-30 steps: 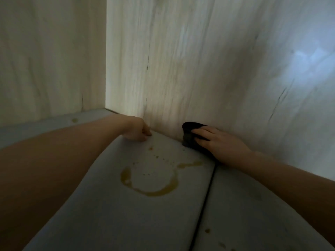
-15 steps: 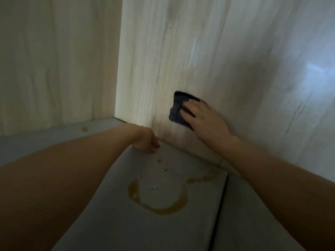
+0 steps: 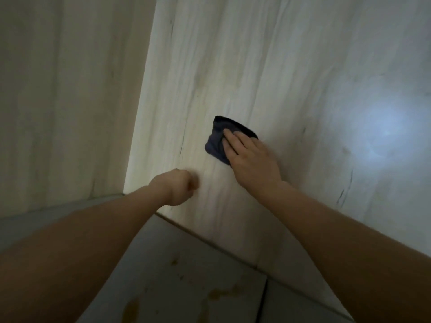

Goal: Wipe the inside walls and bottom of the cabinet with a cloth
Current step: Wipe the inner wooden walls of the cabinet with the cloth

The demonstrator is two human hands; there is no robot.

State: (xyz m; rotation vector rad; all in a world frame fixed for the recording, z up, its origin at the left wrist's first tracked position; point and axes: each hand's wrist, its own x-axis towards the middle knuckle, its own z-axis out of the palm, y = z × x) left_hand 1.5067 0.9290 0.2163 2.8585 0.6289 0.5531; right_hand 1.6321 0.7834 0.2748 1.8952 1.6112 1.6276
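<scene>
Head view: our right hand (image 3: 250, 163) presses cloth (image 3: 218, 143) flat on wall (image 3: 291, 66), left hand (image 3: 179, 188) fisted empty; floor stains (image 3: 131, 308) risk getting skipped.

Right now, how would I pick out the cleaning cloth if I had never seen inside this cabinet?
Find the pale wood-grain wall to the right of the cabinet's inner corner. About midway up it, the right hand presses flat on a small crumpled cloth. It is the only dark, navy thing on the light panels, unlike the yellowish stains on the grey bottom below.
</scene>
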